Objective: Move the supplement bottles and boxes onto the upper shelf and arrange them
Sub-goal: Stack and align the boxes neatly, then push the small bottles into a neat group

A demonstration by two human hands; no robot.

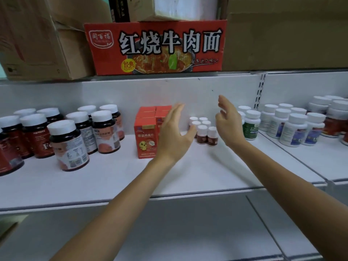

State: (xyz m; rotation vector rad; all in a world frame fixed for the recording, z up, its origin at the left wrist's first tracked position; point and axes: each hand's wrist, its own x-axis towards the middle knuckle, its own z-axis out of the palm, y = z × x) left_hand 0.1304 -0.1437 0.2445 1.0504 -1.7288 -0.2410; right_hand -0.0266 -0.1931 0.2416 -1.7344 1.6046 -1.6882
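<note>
White metal shelving fills your view, and the white shelf [113,176] that carries the supplements runs across the middle from nine o'clock to three o'clock. Above it, at twelve o'clock, a red noodle carton [156,48] sits on the top board between brown cartons [37,38].

At nine o'clock on the shelf stands a cluster of dark bottles [67,146] with white caps and reddish labels, upright and close together. Near the centre you have a block of red boxes [148,132], stacked and packed side by side near the back panel. Just at their three o'clock stands a tight group of small brown bottles [204,132] with white caps. Further toward three o'clock comes a green-labelled bottle [251,125], then white blue-labelled bottles [293,129] on the neighbouring shelf section.

Your left hand [175,134] is raised in front of the red boxes, palm turned toward three o'clock. Its fingers are straight and together, and its thumb spreads toward the small brown bottles; its grip is wide and holds nothing. Whether it touches the boxes, you cannot tell from this angle.

Your right hand [227,121] hovers at the three o'clock side of the small brown bottles, palm turned toward nine o'clock, fingers loosely curved. Its grip is wide too and holds nothing. The small brown bottles stand between your two palms.

At six o'clock, under your forearms, a lower shelf [188,232] shows.
</note>
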